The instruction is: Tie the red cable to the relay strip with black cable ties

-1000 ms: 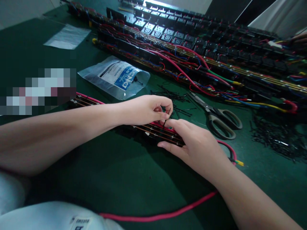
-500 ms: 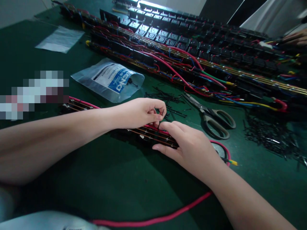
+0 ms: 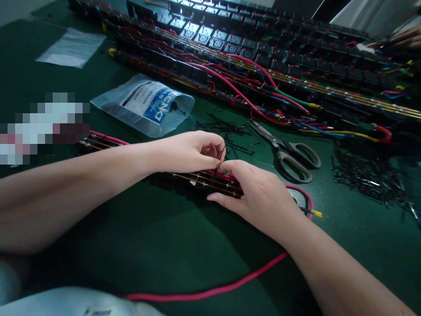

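Note:
My left hand [image 3: 192, 151] is closed, its thumb and fingers pinching a thin black cable tie [image 3: 222, 154] over the red wire on a long black power strip [image 3: 200, 183] with copper-coloured rails. My right hand [image 3: 261, 186] is wrapped over the same strip, thumb on the near side and index finger by the tie, almost touching my left fingertips. Part of the strip is hidden under my left forearm and right palm. A thick red cable [image 3: 210, 295] curves across the table in front of me.
Behind my hands lie loose cable ties [image 3: 226, 127], an opened plastic bag [image 3: 144, 105] and scissors [image 3: 286, 153]. A heap of black offcuts [image 3: 368, 175] is at the right. Several wired strips [image 3: 230, 79] fill the back. Another person's hand [image 3: 408, 37] shows at the far right.
My left fingers have curled tighter around the tie, near my right index finger. My right hand keeps its hold on the strip. The whole view has shifted slightly.

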Demonstrator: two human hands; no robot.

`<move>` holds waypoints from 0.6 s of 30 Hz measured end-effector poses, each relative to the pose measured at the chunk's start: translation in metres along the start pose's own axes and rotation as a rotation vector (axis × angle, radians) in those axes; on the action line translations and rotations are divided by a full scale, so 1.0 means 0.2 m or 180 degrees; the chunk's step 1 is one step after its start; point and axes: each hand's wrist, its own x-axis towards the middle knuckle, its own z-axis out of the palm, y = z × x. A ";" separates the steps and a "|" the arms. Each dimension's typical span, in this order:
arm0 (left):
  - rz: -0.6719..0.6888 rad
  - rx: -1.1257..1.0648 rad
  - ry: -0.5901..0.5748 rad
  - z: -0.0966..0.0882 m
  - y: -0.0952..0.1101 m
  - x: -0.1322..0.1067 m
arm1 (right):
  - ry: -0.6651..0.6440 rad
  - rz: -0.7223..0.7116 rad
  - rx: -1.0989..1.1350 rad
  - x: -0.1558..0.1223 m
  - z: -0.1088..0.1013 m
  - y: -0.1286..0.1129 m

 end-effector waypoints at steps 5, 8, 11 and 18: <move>-0.0020 0.0069 0.0109 0.00 -0.01 0.00 | -0.0052 0.0192 0.0105 0.00 -0.01 -0.01; 0.0000 0.0040 0.0070 0.00 -0.02 0.00 | -0.0091 0.0247 0.0144 0.00 -0.01 -0.01; 0.0086 0.0099 0.0091 0.01 -0.02 0.00 | -0.0148 0.0245 0.0256 0.00 -0.02 -0.01; 0.0099 0.0238 0.0136 0.02 -0.02 0.00 | -0.0238 0.0296 0.0611 0.01 -0.03 0.01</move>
